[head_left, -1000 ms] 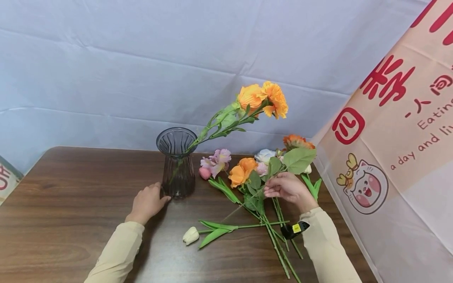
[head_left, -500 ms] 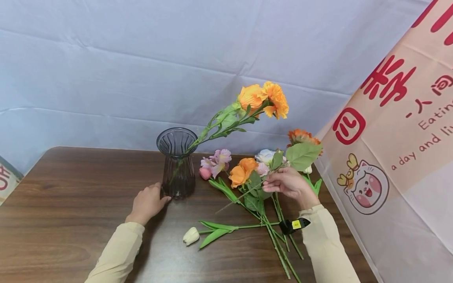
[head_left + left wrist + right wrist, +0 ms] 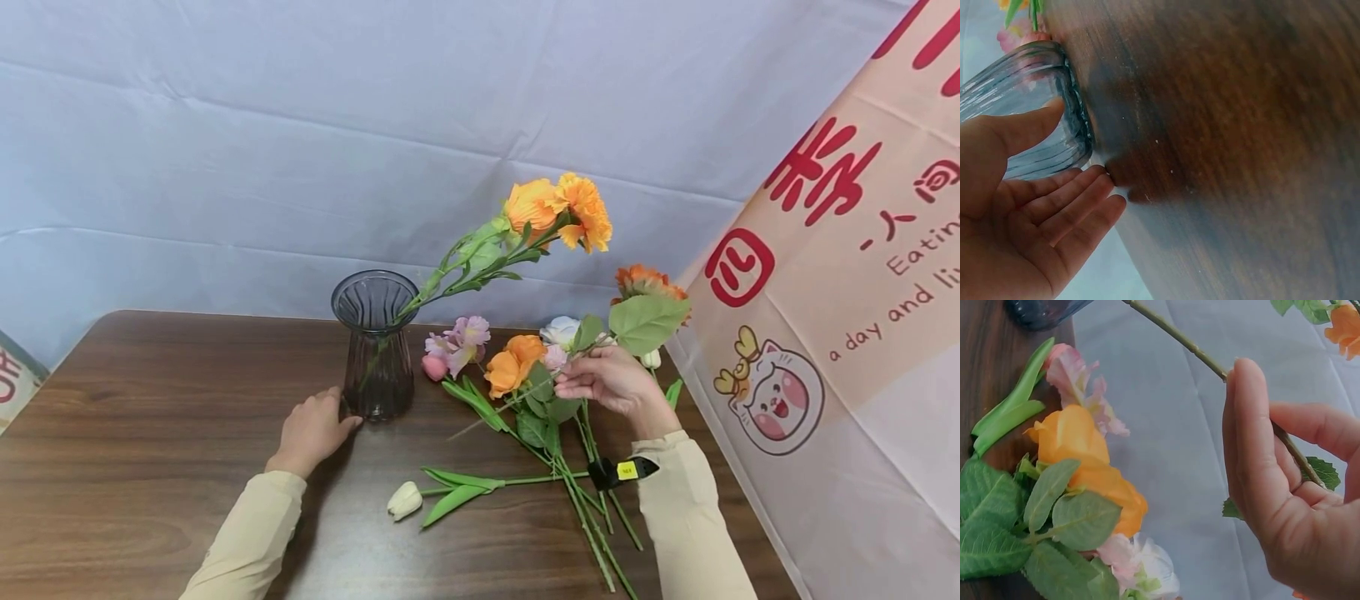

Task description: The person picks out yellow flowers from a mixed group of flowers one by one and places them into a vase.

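My right hand (image 3: pixel 615 385) pinches an orange flower (image 3: pixel 647 280) by its stem (image 3: pixel 1191 346) right of the glass vase (image 3: pixel 380 367), left hand (image 3: pixel 313 429) relaxed beside it; arranging seems underway, insertion likely requiring clearing the rim (image 3: pixel 375 330).

Left hand (image 3: pixel 313 427) loose, right hand (image 3: pixel 609 383) in pinch

My booth-like workspace, perhaps a staged set, one wood-grain table (image 3: pixel 187 400) before me, one creased pale backdrop sheet (image 3: pixel 300 167) behind it, one printed banner (image 3: pixel 840 308) with cartoon cat (image 3: pixel 778 404) at my right.
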Motion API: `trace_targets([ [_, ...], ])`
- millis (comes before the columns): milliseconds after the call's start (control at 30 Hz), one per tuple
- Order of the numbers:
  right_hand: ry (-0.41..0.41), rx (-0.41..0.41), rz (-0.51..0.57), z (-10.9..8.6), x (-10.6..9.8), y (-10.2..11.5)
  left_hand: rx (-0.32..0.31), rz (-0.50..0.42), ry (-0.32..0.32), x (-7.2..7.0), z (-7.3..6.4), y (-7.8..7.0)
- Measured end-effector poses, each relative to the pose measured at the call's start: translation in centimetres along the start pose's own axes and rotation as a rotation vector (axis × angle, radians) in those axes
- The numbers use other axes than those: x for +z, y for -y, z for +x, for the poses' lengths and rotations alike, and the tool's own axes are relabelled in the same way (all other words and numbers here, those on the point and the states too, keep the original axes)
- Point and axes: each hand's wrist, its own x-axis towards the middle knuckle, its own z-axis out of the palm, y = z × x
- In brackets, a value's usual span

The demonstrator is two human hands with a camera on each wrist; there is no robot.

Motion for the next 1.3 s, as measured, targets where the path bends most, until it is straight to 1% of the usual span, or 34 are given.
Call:
trace_targets([
  [200, 0.012, -0.012, 0.001, 0.1, 0.5, 0.5, -0.002, -0.001, 0.002, 0.0, 0.0, 0.0],
  [433, 0.044, -0.037, 0.035, 0.3, 0.8, 1.6, 0.001, -0.003, -0.012, 0.0, 0.0, -0.2],
  [600, 0.061, -0.055, 0.072, 0.3, 1.1, 2.4, 0.001, -0.002, 0.008, -0.1, 0.0, -0.1],
  [900, 0.085, -0.111, 0.066, 0.7, 1.9, 3.8, -0.011, 0.002, 0.028, -0.2, 0.0, -0.2],
  [1133, 0.061, -0.144, 0.137, 1.0, 3.1, 4.7, -0.011, 0.008, 0.024, -0.1, 0.0, -0.1],
  [1300, 0.060, -0.141, 0.210, 1.0, 3.8, 5.2, -0.007, 0.010, 0.023, -0.2, 0.0, -0.1],
])
